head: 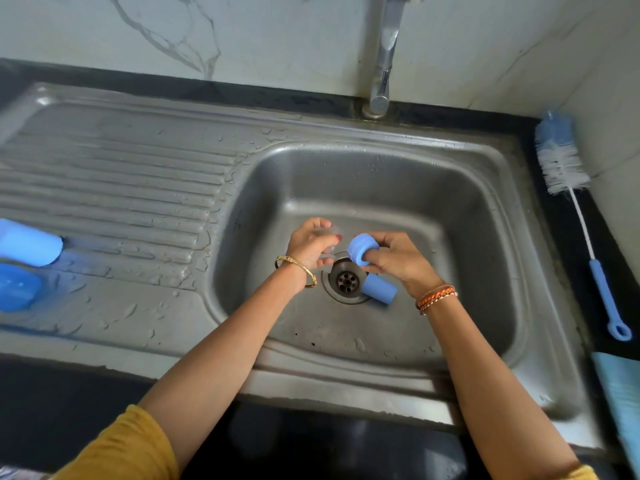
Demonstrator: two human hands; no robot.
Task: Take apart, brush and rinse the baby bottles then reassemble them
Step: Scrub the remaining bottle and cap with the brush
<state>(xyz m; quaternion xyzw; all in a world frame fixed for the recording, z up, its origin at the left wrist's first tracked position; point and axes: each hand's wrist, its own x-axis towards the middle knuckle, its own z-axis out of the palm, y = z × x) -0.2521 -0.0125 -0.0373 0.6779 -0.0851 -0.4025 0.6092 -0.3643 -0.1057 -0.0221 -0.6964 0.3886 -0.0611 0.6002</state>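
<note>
Over the steel sink (485,202), the right hand (398,261) pinches a blue bottle collar (358,251) just above the drain (347,279). The left hand (311,245) curls its fingers round a clear, blurred piece (327,233), likely the teat. A blue bottle (379,291) lies in the basin beside the drain. A bottle brush (568,174) rests on the dark surface (602,244) at right; more blue bottle parts (27,244) sit on the drainboard (121,188).
</note>
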